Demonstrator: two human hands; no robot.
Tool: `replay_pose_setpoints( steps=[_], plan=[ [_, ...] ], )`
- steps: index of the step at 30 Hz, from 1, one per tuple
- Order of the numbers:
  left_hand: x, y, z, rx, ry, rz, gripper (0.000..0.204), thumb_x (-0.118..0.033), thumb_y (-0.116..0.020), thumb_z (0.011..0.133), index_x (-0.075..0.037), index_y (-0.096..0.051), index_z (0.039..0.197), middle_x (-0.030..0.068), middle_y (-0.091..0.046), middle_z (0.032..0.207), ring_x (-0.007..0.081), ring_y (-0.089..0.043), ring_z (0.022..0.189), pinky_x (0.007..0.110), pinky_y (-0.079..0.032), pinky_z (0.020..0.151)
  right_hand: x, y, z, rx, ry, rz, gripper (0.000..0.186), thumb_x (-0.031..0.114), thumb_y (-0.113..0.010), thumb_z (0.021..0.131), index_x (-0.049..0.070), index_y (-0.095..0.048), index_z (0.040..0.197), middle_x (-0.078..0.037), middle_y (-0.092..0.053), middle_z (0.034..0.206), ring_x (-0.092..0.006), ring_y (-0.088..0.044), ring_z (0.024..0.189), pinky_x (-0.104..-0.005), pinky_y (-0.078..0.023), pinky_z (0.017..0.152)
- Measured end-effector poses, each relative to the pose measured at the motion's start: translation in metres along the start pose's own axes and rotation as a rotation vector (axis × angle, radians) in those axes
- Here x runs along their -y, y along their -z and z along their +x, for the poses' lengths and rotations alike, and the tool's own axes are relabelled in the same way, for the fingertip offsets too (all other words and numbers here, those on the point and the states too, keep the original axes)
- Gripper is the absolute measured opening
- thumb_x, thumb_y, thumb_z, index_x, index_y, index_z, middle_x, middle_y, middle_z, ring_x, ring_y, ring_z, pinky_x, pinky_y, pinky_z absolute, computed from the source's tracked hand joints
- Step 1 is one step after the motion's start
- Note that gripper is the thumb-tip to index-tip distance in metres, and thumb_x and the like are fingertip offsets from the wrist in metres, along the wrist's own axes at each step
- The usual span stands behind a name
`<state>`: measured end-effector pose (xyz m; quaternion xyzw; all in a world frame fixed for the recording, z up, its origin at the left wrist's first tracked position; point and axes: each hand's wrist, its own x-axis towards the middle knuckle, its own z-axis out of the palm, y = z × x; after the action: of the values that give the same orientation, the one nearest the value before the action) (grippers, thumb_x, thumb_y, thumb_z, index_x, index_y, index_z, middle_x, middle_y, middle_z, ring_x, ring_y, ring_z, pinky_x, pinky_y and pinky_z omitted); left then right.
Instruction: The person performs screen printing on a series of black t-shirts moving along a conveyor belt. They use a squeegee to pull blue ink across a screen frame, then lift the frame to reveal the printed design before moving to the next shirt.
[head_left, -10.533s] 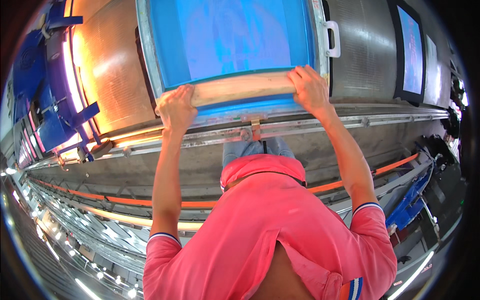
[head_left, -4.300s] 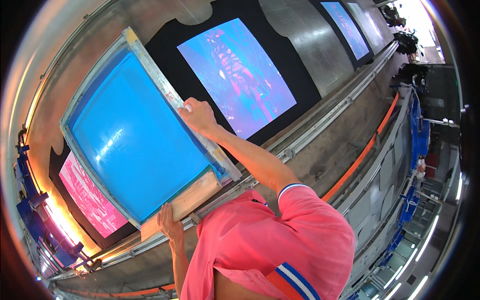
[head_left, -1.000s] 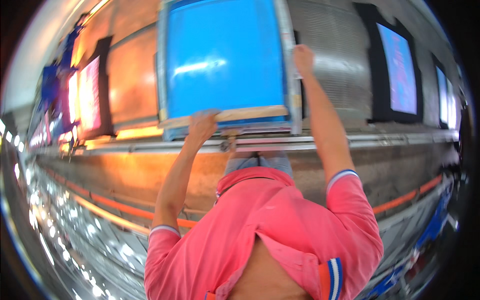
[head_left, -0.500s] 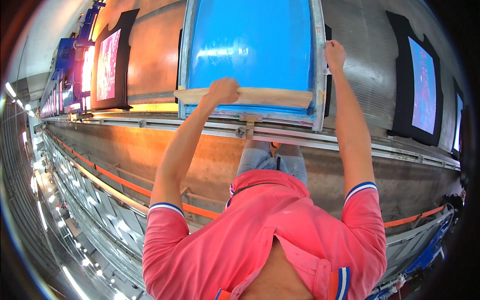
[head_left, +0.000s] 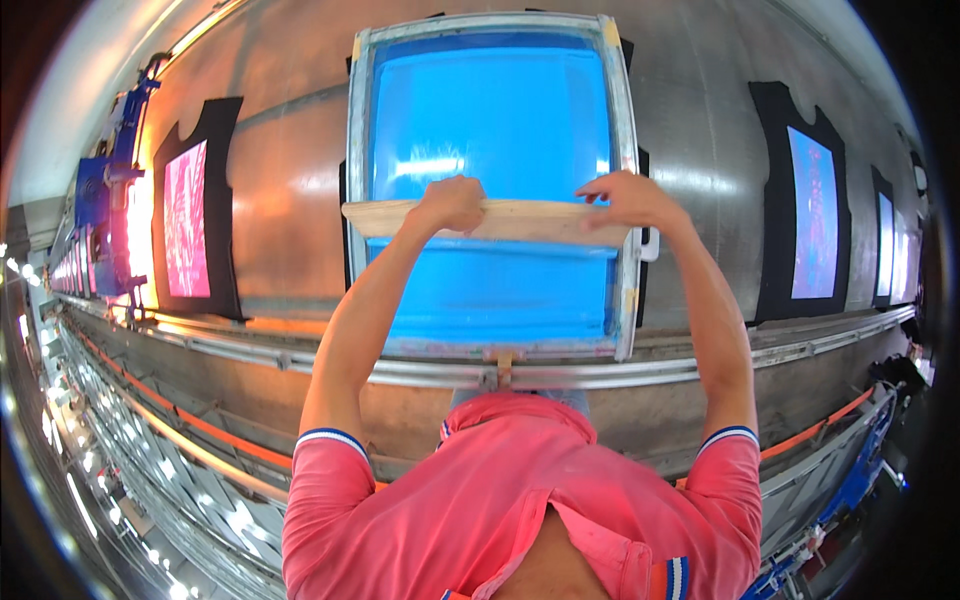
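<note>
Midway up the frame [head_left: 623,130], our left hand [head_left: 452,205] clasps the wooden bar [head_left: 540,222]; right hand [head_left: 635,200] half-open, ungripping, by the right edge; flanking shirts [head_left: 814,220] are printed.

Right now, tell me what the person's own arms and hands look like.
The left hand and the right hand are bare, without gloves, and the forearms are uncovered. Short pink sleeves end in blue and white striped trim. No watch or bracelet shows.
</note>
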<state>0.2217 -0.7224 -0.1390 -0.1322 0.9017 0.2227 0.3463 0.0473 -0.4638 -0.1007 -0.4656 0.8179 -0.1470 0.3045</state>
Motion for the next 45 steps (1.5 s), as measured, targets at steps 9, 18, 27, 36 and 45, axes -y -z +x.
replay_pose_setpoints(
  steps=[9, 18, 27, 36, 45],
  plan=[
    [0.086, 0.169, 0.098, -0.537, 0.069, 0.162, 0.038, -0.043, -0.08, 0.072, -0.023, -0.079, 0.105, 0.0112, -0.076, 0.095, 0.0328, -0.071, 0.092, 0.045, -0.056, 0.083, -0.065, 0.072, 0.187, -0.433, 0.073, -0.614, 0.03, 0.025, -0.062, 0.082, 0.013, -0.075, 0.106, -0.011, -0.073, 0.108, -0.0339, -0.069, 0.101, -0.0492, -0.056, 0.087],
    [0.154, 0.19, 0.151, -0.692, 0.078, 0.32, 0.025, -0.027, -0.072, 0.077, -0.019, -0.08, 0.099, 0.0141, -0.074, 0.086, 0.0344, -0.072, 0.082, 0.047, -0.057, 0.074, -0.062, 0.092, 0.254, -0.32, -0.129, -0.537, 0.026, 0.025, -0.066, 0.086, 0.015, -0.074, 0.109, -0.006, -0.072, 0.108, -0.0312, -0.069, 0.1, -0.0471, -0.055, 0.089],
    [0.147, 0.132, 0.111, -0.796, 0.003, 0.229, 0.032, -0.019, -0.066, 0.079, -0.025, -0.079, 0.107, 0.0112, -0.074, 0.081, 0.033, -0.071, 0.074, 0.045, -0.057, 0.068, -0.046, 0.049, 0.199, -0.389, -0.049, -0.533, 0.02, 0.019, -0.068, 0.087, 0.014, -0.074, 0.106, -0.004, -0.07, 0.102, -0.0295, -0.07, 0.095, -0.0459, -0.056, 0.084],
    [0.111, -0.003, -0.005, -0.682, 0.103, 0.138, 0.037, -0.012, -0.063, 0.076, -0.02, -0.078, 0.109, 0.0126, -0.074, 0.084, 0.0347, -0.071, 0.076, 0.046, -0.056, 0.068, 0.0, -0.04, 0.055, -0.332, -0.009, -0.41, 0.023, 0.008, -0.068, 0.079, 0.011, -0.072, 0.102, -0.004, -0.067, 0.096, -0.0274, -0.068, 0.093, -0.0419, -0.058, 0.076],
    [0.067, -0.159, -0.143, -0.776, -0.052, 0.078, 0.034, -0.006, -0.066, 0.069, -0.01, -0.077, 0.102, 0.0106, -0.075, 0.097, 0.0304, -0.072, 0.085, 0.043, -0.055, 0.076, 0.054, -0.145, -0.116, -0.286, -0.013, -0.307, 0.026, 0.002, -0.068, 0.071, 0.007, -0.069, 0.096, -0.006, -0.065, 0.095, -0.0272, -0.064, 0.093, -0.042, -0.056, 0.075]
  ],
)
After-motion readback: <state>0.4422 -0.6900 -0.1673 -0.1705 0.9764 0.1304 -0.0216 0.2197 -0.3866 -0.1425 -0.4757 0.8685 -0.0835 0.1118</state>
